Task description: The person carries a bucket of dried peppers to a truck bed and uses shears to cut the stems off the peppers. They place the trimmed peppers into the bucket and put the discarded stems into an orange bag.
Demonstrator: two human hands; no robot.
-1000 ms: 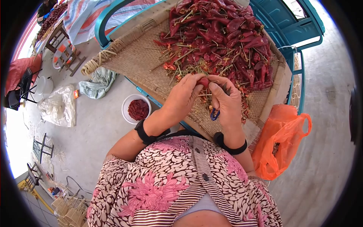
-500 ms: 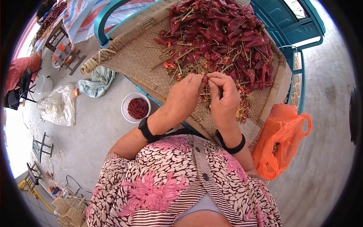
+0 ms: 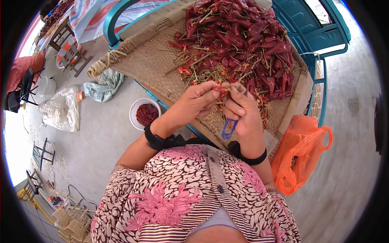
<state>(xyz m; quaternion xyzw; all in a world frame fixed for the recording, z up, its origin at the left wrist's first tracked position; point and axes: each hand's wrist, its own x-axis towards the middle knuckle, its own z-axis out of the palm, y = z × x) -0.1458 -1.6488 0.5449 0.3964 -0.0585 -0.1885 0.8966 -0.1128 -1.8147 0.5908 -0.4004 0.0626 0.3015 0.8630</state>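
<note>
My left hand (image 3: 197,98) pinches a dried red chili pepper (image 3: 221,92) between thumb and fingers. My right hand (image 3: 244,106) is closed around a small tool with a blue loop handle (image 3: 229,128); the handle sticks out below the palm, and a dark, thin part shows near the fingertips. Both hands meet over the near edge of a woven mat (image 3: 142,60). Just beyond them lies a large heap of dried red chilies (image 3: 243,40), with stems and yellowish bits strewn along its near side. The tool's tip is partly hidden by my fingers.
A white bowl (image 3: 132,115) of red chili pieces stands on the floor to the left. An orange plastic bag (image 3: 302,156) hangs at the right. Teal metal railing (image 3: 106,30) borders the mat. Clear plastic (image 3: 60,109) and a greenish bag (image 3: 103,87) lie on the floor.
My right hand has turned and opened out a little, bringing the blue handle into view. The chili shows more clearly in my left fingers, and my hands have shifted slightly towards me.
</note>
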